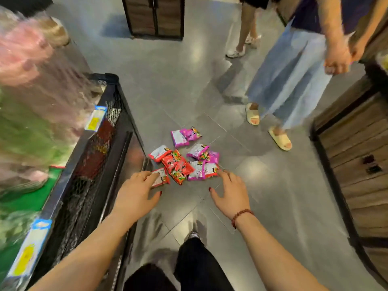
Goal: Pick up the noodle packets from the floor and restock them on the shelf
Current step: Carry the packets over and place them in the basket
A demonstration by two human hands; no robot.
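Observation:
Several noodle packets lie in a loose heap on the grey tiled floor: red ones (178, 164) on the left, pink and purple ones (201, 153) on the right, two more pink packets (184, 136) a little farther off. My left hand (137, 193) reaches down with spread fingers, fingertips at the nearest red packet (160, 178). My right hand (231, 193), with a bead bracelet on the wrist, is spread open with its fingertips at the right edge of a red and white packet (211, 170). Neither hand holds anything. The shelf (88, 156) stands on my left.
The black wire-mesh shelf on the left carries blurred bagged goods and yellow price tags (95, 118). Two people stand beyond the heap; one in pale slippers (279, 138) is close to the packets. A wooden fixture (357, 156) lines the right side, and another unit (154, 16) stands at the back.

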